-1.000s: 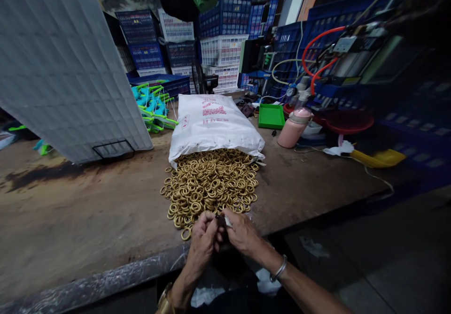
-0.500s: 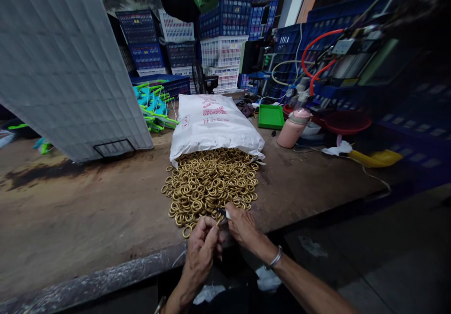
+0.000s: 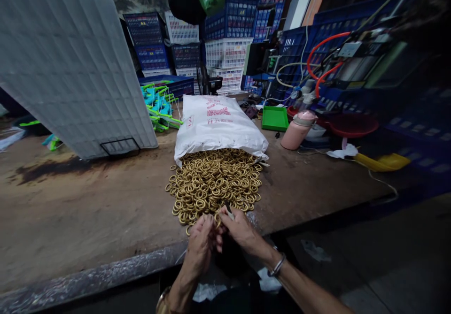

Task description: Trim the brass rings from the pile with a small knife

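A heap of brass-coloured rings point(image 3: 211, 182) spills from the mouth of a white printed sack point(image 3: 221, 121) on the table. At the heap's near edge, my left hand point(image 3: 200, 241) is closed, its fingertips pinching a single brass-coloured ring point(image 3: 218, 219). My right hand point(image 3: 243, 229) meets it from the right, and its fingertips touch the same ring. Gripped in that right hand is a small tool point(image 3: 229, 211) with a dark end and a pale part, pointing up and left. The fingers hide most of the tool, so its exact kind cannot be told.
A pale padded panel point(image 3: 77, 70) stands at the left, beside green-and-blue plastic pieces point(image 3: 162, 110). Behind the sack are stacked crates point(image 3: 229, 53). To the right are a green tray point(image 3: 275, 118), a pink bottle point(image 3: 299, 131) and a yellow scoop-like piece point(image 3: 382, 161). The table's front edge point(image 3: 105, 276) runs close by.
My right hand has come in against my left, and its fingers now touch the ring. The tool has swung from pointing left to pointing more upward. The view has shifted slightly.
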Demonstrator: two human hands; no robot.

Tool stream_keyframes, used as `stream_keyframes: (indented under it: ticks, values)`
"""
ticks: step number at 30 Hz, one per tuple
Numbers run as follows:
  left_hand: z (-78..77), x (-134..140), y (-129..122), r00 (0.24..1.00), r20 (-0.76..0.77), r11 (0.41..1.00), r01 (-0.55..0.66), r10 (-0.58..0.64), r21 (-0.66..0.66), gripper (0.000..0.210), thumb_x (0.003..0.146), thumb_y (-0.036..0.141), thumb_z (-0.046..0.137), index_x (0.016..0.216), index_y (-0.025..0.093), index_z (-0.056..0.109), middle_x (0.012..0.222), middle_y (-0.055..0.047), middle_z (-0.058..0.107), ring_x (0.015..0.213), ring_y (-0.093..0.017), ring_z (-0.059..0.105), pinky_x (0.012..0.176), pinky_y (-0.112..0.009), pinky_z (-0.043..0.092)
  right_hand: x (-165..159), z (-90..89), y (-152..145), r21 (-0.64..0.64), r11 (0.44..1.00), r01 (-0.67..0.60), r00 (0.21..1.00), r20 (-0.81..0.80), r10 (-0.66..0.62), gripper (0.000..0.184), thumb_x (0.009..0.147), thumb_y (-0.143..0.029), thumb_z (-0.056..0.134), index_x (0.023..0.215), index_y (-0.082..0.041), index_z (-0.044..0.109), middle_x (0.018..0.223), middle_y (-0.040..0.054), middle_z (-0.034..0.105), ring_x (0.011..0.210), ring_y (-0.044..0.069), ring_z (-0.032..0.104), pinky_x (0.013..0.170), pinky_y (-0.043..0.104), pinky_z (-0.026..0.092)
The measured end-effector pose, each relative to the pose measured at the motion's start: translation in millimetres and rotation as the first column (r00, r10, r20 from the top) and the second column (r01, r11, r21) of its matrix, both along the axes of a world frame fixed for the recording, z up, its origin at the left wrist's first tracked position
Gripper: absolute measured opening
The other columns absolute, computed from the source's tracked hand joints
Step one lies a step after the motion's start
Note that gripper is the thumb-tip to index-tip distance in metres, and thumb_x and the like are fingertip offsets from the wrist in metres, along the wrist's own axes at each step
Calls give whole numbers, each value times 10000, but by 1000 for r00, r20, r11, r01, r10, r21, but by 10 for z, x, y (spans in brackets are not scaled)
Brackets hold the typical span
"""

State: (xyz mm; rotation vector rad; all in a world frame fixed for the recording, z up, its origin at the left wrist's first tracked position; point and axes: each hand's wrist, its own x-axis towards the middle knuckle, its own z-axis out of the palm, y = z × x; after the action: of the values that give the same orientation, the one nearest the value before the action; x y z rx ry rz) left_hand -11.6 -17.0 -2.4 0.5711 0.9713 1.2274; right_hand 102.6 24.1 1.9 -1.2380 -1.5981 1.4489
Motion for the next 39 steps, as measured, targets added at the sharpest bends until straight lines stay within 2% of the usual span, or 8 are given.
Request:
stream_keyframes:
  ticks: [4, 9, 14, 19, 22, 27, 33, 39]
  values:
    - [-41, -35, -9, 997, -51, 998, -66, 65, -18, 306, 697, 423, 618, 679, 156, 469, 578, 42, 494, 451, -55, 452, 377, -150, 345, 21, 28, 5, 275, 961, -45, 979, 201, -12, 221, 816, -310, 397, 675, -171, 494, 623, -23, 490, 590, 95, 438, 578, 210, 347]
    - [-25, -36, -28, 998, -55, 1000, -25, 25, -1, 305, 676, 424, 637, 758, 159, 509, 586, 54, 464, 453, -53, 431, 383, -152, 343, 22, -34, -4, 366, 926, -89, 956, 293, -24, 207, 811, -309, 435, 655, -180, 477, 600, -41, 470, 568, 85, 403, 554, 202, 304]
    - [-39, -7, -32, 965, -250, 997, -81, 82, 16, 291, 683, 440, 612, 736, 174, 506, 564, 60, 468, 411, -59, 414, 380, -174, 367, -28, -17, 21, 204, 979, 11, 965, 254, -63, 289, 826, -339, 379, 587, -182, 420, 530, -52, 410, 511, 79, 378, 500, 199, 291]
    - [-93, 4, -39, 850, -474, 963, -128, 229, 236, 201, 724, 383, 579, 718, 183, 563, 617, 13, 548, 539, -104, 500, 484, -188, 414, -28, 31, 25, 34, 999, -26, 988, 152, 20, 338, 825, -388, 374, 562, -181, 415, 487, -50, 413, 480, 77, 383, 486, 199, 312]
    - [-115, 6, -49, 889, -433, 983, -85, 149, 162, 223, 730, 404, 566, 747, 182, 554, 628, 13, 546, 499, -94, 488, 440, -181, 404, -22, 31, 24, 18, 1000, -8, 992, 130, 5, 300, 800, -371, 418, 572, -177, 432, 494, -51, 423, 486, 75, 383, 475, 191, 308]
    - [-113, 2, -74, 989, -143, 998, 46, -41, 30, 267, 751, 440, 536, 796, 180, 495, 589, 47, 480, 428, -69, 444, 377, -175, 398, -42, 10, 34, 46, 999, 22, 983, 180, -30, 236, 771, -342, 447, 611, -170, 469, 529, -49, 455, 512, 77, 408, 504, 188, 332]
    - [-84, -6, -102, 997, -81, 999, 21, -18, 29, 307, 716, 464, 576, 726, 173, 480, 593, 43, 479, 451, -67, 461, 395, -172, 400, -40, -24, 32, 19, 1000, -19, 990, 141, 16, 248, 811, -323, 379, 629, -174, 458, 544, -38, 485, 517, 83, 445, 516, 190, 350]
    - [-155, -43, -93, 993, -122, 999, -5, 8, 31, 330, 674, 476, 614, 725, 180, 476, 586, 45, 492, 460, -70, 467, 417, -175, 397, 23, -87, -31, 227, 961, -155, 923, 381, 58, 157, 791, -196, 378, 682, -181, 490, 619, -13, 533, 567, 98, 450, 531, 199, 301]
